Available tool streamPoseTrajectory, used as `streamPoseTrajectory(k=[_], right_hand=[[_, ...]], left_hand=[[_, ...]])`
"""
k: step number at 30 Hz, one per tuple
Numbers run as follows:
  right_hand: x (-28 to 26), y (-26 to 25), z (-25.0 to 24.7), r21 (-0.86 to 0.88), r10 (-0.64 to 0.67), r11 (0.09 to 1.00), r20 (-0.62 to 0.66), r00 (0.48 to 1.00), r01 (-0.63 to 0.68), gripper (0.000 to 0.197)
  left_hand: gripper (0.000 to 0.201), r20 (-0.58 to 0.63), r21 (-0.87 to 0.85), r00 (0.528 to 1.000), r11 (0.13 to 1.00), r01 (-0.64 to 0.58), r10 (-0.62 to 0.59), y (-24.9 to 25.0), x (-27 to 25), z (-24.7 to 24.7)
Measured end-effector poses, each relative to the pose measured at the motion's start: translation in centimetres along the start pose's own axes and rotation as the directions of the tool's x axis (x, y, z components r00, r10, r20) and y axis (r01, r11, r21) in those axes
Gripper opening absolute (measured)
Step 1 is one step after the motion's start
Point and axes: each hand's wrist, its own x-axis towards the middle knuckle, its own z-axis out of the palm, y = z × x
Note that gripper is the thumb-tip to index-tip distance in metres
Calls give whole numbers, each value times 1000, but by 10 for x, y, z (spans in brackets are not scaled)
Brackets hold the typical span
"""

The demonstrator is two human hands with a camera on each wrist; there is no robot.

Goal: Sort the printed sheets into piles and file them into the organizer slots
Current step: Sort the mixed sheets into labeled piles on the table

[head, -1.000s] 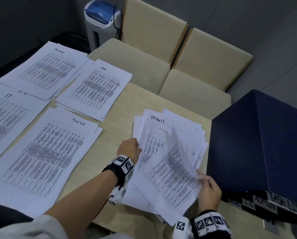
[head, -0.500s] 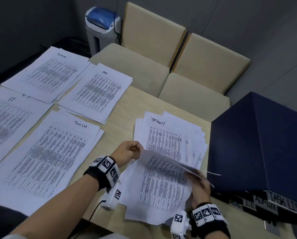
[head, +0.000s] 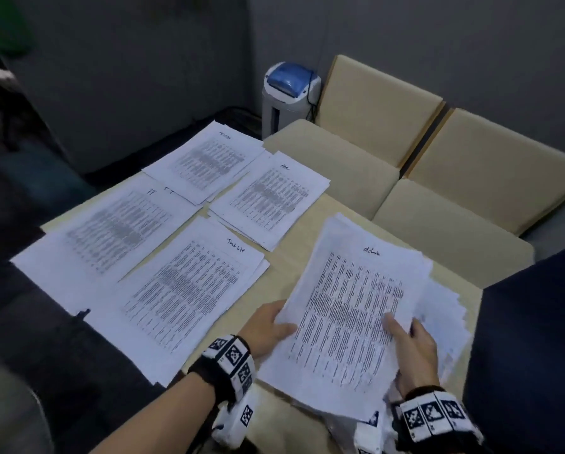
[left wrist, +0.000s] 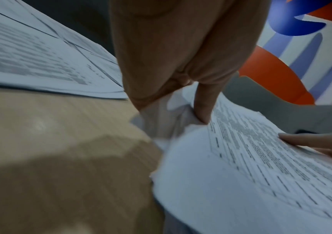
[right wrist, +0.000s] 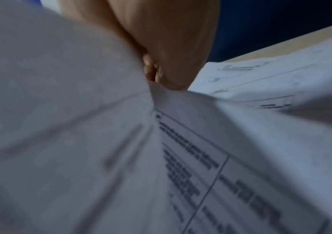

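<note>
A printed sheet point(head: 350, 309) with a handwritten heading is lifted above the unsorted stack point(head: 445, 319) at the table's right. My left hand point(head: 269, 329) pinches its left edge, thumb on top; in the left wrist view the left hand's thumb point(left wrist: 203, 101) presses the same sheet point(left wrist: 251, 174). My right hand point(head: 412, 345) holds its lower right part, thumb on the print. Several sorted piles lie to the left: the "Task List" pile point(head: 182, 290), the "IT" pile point(head: 110, 231), the admin pile point(head: 205, 162) and a fourth pile point(head: 271, 194). The dark blue organizer point(head: 533, 355) stands at the right; its slots are out of view.
The wooden table point(head: 294, 253) ends just behind the piles. Two beige chairs point(head: 366, 152) stand behind it. A white and blue shredder point(head: 291, 90) sits by the grey wall. In the right wrist view only blurred paper point(right wrist: 201, 158) and my palm show.
The sheet, which both hands were peeling off the unsorted stack, is now lifted flat and turned face up. My head has turned left, so the organizer sits at the frame's right edge.
</note>
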Motion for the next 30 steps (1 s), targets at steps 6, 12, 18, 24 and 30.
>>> streamPoseTrajectory(k=[6, 12, 18, 24, 30], right_hand=[[-6, 12, 48, -187, 48, 982, 319, 946, 14, 13], [-14, 19, 102, -226, 77, 974, 425, 902, 24, 8], [-11, 37, 159, -399, 209, 917, 428, 879, -24, 5], [-15, 56, 193, -719, 196, 687, 319, 927, 102, 33], [-14, 83, 199, -697, 130, 707, 295, 947, 120, 52]], left_hand=[[27, -286, -42, 958, 999, -2, -10, 5, -22, -64], [26, -427, -92, 902, 996, 22, -60, -7, -39, -169], [15, -549, -2, 835, 999, 43, -37, 2, -27, -289], [31, -611, 231, 790, 965, 126, 43, 46, 70, -408], [17, -579, 360, 811, 918, 167, 80, 89, 177, -456]])
